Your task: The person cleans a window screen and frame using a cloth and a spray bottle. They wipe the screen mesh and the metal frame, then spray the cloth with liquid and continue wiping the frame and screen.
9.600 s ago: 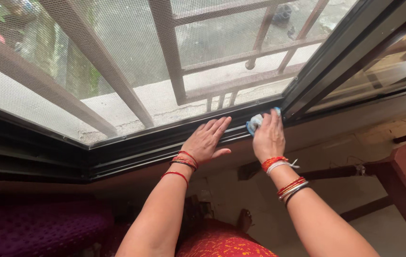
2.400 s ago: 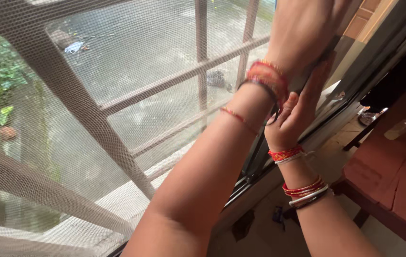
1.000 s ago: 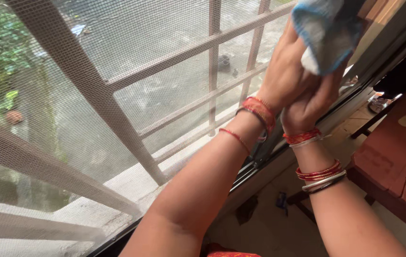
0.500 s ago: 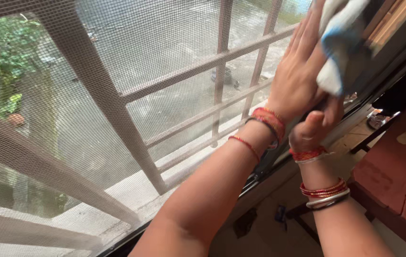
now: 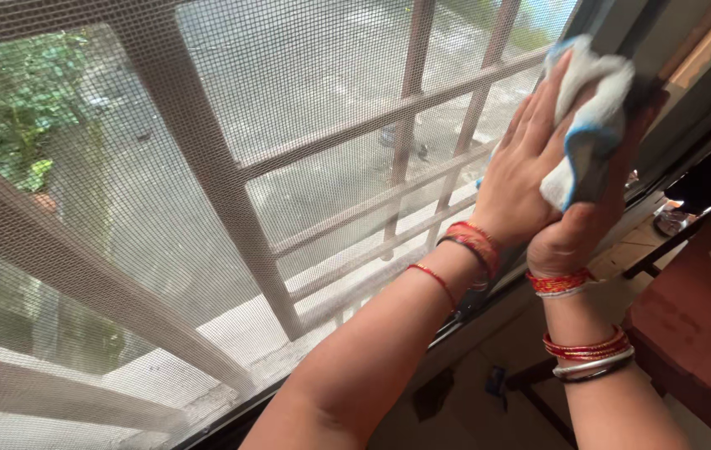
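Left hand: the left hand [image 5: 522, 179] is laid flat with its fingers stretched out and together, pressed against the mesh screen [image 5: 305, 100] close to the dark window frame [image 5: 622, 21]; it grips nothing, though its fingertips touch the cloth.
Right hand: the right hand [image 5: 576, 225] sits just below and beside the left one, fingers curled shut around the bunched cloth, pushing it up against the frame's upright edge.
Cloth: the cloth [image 5: 589, 108] is white with a blue border, crumpled into a wad, high on the right side of the window, wedged between both hands and the frame.
Wrists: red thread and red bangles [image 5: 472, 246] ring the left wrist; the right forearm carries red and silver bangles [image 5: 589, 354] in two groups.
Mesh screen: fine pale netting covers the whole opening, and it looks taut.
Grille: a pale metal grille [image 5: 205, 167] of slanting bars stands just behind the netting.
Outside: blurred through the mesh, a grey paved ground [image 5: 289, 58] and green foliage [image 5: 14, 100] at the left.
Indoors: a reddish-brown table [image 5: 697, 325] stands at the lower right, well apart from the hands.
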